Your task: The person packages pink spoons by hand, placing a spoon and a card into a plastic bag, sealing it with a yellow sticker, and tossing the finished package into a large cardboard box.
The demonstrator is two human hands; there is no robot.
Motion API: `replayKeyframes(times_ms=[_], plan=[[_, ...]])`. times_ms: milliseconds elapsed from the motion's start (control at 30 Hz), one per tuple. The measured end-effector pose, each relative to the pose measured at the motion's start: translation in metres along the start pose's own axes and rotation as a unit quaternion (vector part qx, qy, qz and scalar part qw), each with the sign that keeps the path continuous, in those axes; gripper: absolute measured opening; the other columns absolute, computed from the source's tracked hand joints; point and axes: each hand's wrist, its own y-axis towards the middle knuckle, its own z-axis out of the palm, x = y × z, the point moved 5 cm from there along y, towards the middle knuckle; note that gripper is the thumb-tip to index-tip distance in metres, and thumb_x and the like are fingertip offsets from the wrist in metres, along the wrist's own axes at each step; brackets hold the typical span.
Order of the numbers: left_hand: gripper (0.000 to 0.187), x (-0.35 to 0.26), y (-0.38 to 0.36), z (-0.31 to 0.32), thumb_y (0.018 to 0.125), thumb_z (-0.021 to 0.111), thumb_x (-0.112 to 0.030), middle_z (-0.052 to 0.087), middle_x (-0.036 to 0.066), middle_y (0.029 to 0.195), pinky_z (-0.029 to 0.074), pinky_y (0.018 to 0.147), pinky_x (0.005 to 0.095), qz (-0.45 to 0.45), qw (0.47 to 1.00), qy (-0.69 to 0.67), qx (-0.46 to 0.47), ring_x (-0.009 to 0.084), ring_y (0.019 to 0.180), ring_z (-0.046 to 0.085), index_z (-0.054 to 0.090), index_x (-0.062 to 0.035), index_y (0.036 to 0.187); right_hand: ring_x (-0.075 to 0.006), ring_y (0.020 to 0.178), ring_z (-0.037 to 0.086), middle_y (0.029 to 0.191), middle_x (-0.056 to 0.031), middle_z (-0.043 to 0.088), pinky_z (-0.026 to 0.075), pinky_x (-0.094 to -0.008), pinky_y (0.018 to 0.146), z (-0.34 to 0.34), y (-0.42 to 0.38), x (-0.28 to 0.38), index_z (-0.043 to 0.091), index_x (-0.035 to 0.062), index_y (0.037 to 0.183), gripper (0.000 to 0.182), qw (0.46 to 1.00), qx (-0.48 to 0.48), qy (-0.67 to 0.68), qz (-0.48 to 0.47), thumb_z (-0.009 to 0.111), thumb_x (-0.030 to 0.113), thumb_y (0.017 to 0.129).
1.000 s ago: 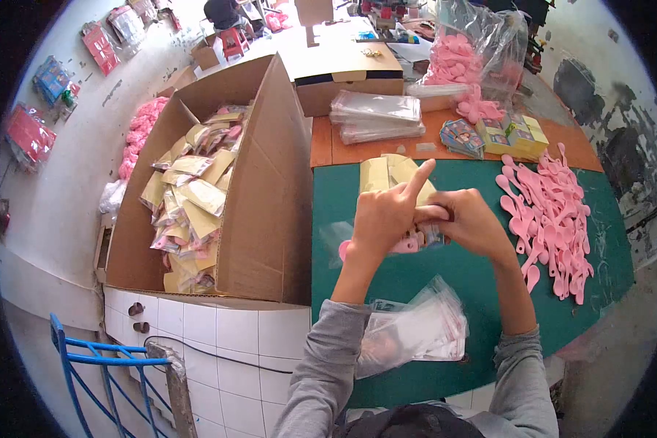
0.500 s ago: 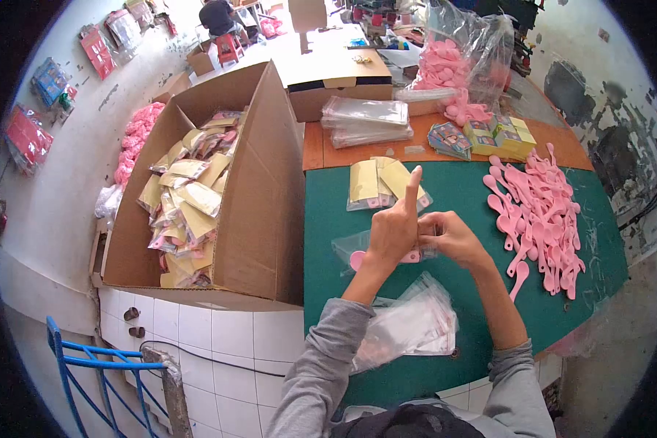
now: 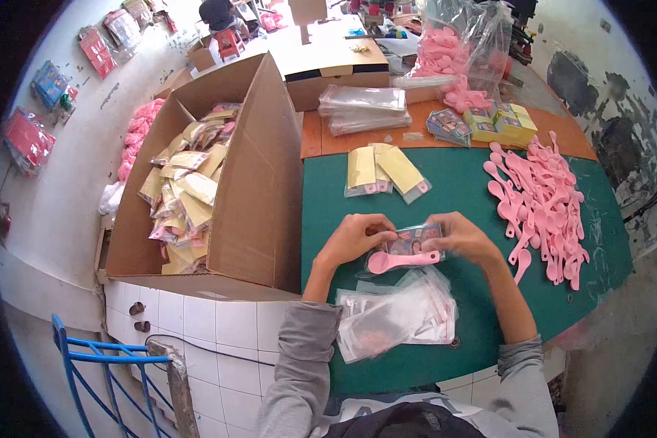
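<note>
A clear bag holding a printed card and a pink spoon lies between my hands over the green mat. My left hand pinches its left end. At its right end my right hand has fingers closed on the same bag. The spoon's bowl points left. Just below is a loose pile of empty clear bags. Beyond my hands lie several filled packets with yellow card backs. A heap of pink spoons covers the mat's right side.
A large open carton full of packets stands left of the mat. Behind are stacked clear sleeves, card stacks, a bag of pink spoons and a flat box. A blue metal rail is at lower left. A person sits far back.
My left hand has moved left and down, its raised index finger now bent onto the bag. My right hand has shifted slightly right. The printed card now shows above the spoon.
</note>
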Motion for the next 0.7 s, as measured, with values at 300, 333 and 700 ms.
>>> replayKeyframes(times_ms=[300, 333, 700], plan=[[0.038, -0.009, -0.012, 0.007, 0.080, 0.067, -0.011, 0.066, 0.008, 0.080, 0.051, 0.060, 0.0249, 0.008, 0.980, -0.197, -0.040, 0.0112, 0.072, 0.062, 0.054, -0.0023, 0.115, -0.0078, 0.070, 0.057, 0.080, -0.0048, 0.065, 0.044, -0.0210, 0.062, -0.024, -0.012, 0.020, 0.066, -0.0033, 0.087, 0.023, 0.999, -0.037, -0.003, -0.035, 0.072, 0.010, 0.069], [0.042, -0.005, -0.012, 0.004, 0.080, 0.067, -0.010, 0.066, 0.009, 0.084, 0.052, 0.062, 0.0253, 0.002, 0.981, -0.188, -0.056, 0.0120, 0.074, 0.062, 0.051, -0.0029, 0.118, -0.0081, 0.070, 0.058, 0.080, -0.0053, 0.065, 0.045, -0.0216, 0.062, -0.024, -0.011, 0.022, 0.066, -0.0040, 0.088, 0.024, 0.998, -0.054, -0.008, -0.039, 0.071, 0.010, 0.070], [0.034, 0.009, -0.007, 0.004, 0.084, 0.063, -0.009, 0.065, 0.009, 0.091, 0.051, 0.071, 0.0233, -0.029, 0.961, -0.258, -0.093, 0.0119, 0.083, 0.061, 0.052, -0.0007, 0.115, -0.0043, 0.066, 0.051, 0.076, 0.0000, 0.061, 0.040, -0.0201, 0.058, -0.015, -0.006, 0.019, 0.063, 0.0002, 0.083, 0.018, 0.994, -0.095, -0.033, -0.037, 0.070, 0.014, 0.075]])
